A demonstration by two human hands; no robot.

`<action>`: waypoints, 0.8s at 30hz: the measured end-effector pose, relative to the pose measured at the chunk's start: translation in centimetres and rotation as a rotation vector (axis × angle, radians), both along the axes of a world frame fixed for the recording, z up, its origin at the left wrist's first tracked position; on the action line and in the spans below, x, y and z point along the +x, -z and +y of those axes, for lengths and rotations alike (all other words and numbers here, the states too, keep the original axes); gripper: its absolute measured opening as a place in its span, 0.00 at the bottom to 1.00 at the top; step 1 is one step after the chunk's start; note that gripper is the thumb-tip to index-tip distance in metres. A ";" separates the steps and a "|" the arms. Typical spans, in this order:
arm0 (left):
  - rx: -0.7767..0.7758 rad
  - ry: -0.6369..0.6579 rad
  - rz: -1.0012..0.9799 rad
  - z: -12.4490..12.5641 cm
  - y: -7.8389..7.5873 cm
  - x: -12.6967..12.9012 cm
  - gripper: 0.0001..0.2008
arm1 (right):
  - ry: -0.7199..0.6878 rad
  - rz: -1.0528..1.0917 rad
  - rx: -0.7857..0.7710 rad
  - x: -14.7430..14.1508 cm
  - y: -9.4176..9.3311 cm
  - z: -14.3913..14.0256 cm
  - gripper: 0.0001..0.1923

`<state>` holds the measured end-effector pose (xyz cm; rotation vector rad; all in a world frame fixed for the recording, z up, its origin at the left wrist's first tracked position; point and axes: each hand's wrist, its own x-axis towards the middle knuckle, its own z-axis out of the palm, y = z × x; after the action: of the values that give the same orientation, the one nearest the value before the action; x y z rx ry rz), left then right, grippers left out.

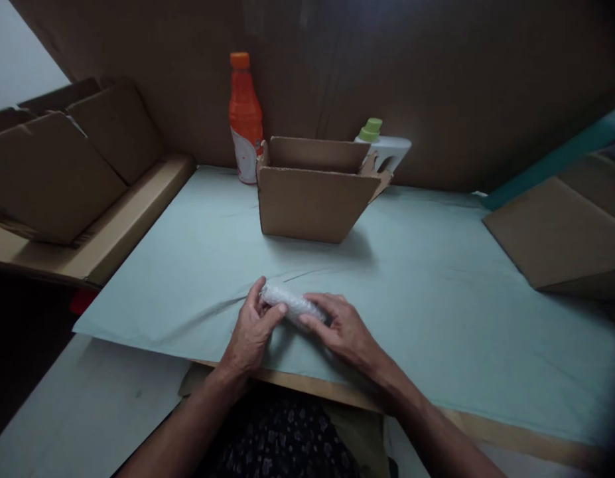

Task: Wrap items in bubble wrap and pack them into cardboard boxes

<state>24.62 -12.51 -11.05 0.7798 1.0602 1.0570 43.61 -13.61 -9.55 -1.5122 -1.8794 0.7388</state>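
Close to the table's front edge, a bubble-wrapped roll is held between my two hands. My left hand grips its left end, thumb on the near side and fingers round the far side. Around the right end, my right hand is closed with the thumb in front and fingers behind. What lies inside the wrap cannot be made out. Beyond my hands, an open-topped cardboard box stands on the pale green table cover.
Behind the box stand an orange bottle and a white jug with a green cap. Larger cardboard boxes are at the left and right. A brown panel rises along the back.
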 end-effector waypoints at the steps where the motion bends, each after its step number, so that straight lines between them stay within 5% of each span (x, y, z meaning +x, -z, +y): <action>1: -0.007 -0.001 -0.041 -0.1 -0.2 0.2 0.50 | -0.029 0.066 -0.021 -0.1 -0.1 -0.3 0.14; 6: 0.113 0.091 -0.054 -0.1 -0.4 1.1 0.49 | -0.124 0.550 -0.338 0.7 -0.1 -0.1 0.34; 9: 0.308 0.186 0.191 1.1 -0.7 1.0 0.43 | -0.220 0.650 -0.481 1.8 -0.2 0.5 0.27; 12: 0.778 0.054 0.561 4.7 -2.9 0.6 0.36 | -0.181 0.641 -0.461 3.0 -0.1 0.7 0.21; 15: 1.215 -0.141 0.891 10.7 -6.6 0.7 0.34 | -0.142 0.625 -0.441 4.0 0.1 0.8 0.21; 19: 1.296 -0.111 1.210 17.2 -9.9 1.3 0.26 | -0.099 0.418 -0.346 4.9 -1.0 1.2 0.18; 24: 1.390 -0.186 1.259 16.4 -8.4 0.7 0.12 | -0.038 0.185 -0.177 7.3 -4.6 1.2 0.13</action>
<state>25.36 3.88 -2.61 2.7493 1.2936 1.4229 50.94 -12.38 -4.96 -1.4617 -1.7466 1.0494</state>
